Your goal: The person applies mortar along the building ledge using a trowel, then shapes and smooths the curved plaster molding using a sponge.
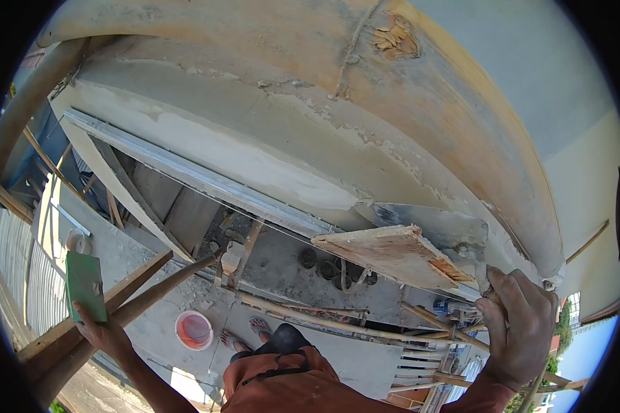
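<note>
My right hand (520,320) is closed round the handle of a trowel (427,224). The trowel's broad metal blade is smeared with grey plaster and lies along the ledge below the curved moulding (455,103). Just under the blade, a rough plywood board (386,255) with splintered edges juts out over the drop. Off to the lower left, my left hand (103,336) grips the lower end of a green rectangular slab (84,286) with a chipped side. A damp-looking white plaster patch (255,158) runs along the wall face.
A straight metal bar (207,186) follows the wall's lower edge. Wooden poles (151,296) cross at the left. Far below stand a pink-rimmed bucket (194,330) near my feet and several dark pots (327,268). A bamboo rail (303,313) runs in front of me.
</note>
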Available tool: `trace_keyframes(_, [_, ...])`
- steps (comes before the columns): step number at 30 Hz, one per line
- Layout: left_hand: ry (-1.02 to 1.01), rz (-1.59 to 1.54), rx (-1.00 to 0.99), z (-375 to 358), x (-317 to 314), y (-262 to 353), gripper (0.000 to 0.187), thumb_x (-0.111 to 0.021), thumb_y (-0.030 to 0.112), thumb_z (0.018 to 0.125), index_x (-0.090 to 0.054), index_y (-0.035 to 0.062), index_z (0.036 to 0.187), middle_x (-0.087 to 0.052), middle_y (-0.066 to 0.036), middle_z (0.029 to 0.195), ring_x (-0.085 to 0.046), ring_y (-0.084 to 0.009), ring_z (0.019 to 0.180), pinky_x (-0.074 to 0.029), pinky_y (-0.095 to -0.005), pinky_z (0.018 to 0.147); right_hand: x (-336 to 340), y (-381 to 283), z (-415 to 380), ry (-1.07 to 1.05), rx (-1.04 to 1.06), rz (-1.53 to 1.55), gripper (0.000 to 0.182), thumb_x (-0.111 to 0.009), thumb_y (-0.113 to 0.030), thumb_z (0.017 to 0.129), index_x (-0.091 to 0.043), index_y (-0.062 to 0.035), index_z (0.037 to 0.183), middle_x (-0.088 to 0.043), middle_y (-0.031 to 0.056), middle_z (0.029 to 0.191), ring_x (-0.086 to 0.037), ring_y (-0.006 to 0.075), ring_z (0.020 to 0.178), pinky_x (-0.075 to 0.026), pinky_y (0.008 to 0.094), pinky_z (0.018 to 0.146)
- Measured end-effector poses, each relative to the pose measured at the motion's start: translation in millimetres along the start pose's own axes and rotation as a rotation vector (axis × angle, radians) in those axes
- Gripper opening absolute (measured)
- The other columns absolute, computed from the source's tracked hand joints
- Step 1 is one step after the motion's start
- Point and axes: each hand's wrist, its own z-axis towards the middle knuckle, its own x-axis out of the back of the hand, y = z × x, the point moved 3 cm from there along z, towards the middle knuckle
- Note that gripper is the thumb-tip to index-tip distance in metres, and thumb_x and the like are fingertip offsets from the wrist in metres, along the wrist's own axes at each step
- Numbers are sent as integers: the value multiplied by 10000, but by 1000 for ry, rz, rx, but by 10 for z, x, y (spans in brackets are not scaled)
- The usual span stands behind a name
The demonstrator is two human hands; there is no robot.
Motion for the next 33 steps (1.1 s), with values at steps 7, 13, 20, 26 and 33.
trace_keyframes(7, [-1,-45,70,-28,108,-166,605,-617,-6,924,-448,105,1495,-520,-275,1395,-555,-438,1225,-455,-507,1017,156,239,-36,-121,-33,84,412,-738,-337,809,-703,-1,1045,-634,107,759,-616,287,682,-417,404,672])
trace_keyframes(13, [13,11,24,-75,140,-243,580,-608,19,942,-440,88,1493,-521,-279,1395,-550,-447,1231,-458,-512,1016,188,108,38,-81,-45,163,414,-739,-339,809,-709,-1,1046,-632,113,751,-610,290,663,-400,388,664])
trace_keyframes(20, [14,-17,28,-112,101,-233,583,-611,24,948,-433,97,1499,-518,-284,1391,-552,-446,1225,-470,-506,1002,222,-6,99,-17,-42,108,388,-745,-328,807,-717,-11,1030,-637,106,747,-604,289,663,-398,392,668])
trace_keyframes(26, [13,-48,49,-136,87,-234,575,-605,15,953,-435,93,1497,-525,-277,1380,-562,-435,1208,-480,-497,995,223,-18,99,19,0,13,327,-761,-267,802,-717,-25,1017,-666,110,772,-603,293,659,-395,391,673])
trace_keyframes(33, [4,-66,96,-135,117,-283,635,-580,-43,937,-410,152,1517,-501,-245,1397,-544,-420,1228,-482,-494,993,338,127,164,-76,65,57,347,-769,-264,790,-706,4,1001,-659,129,754,-617,300,623,-408,395,618])
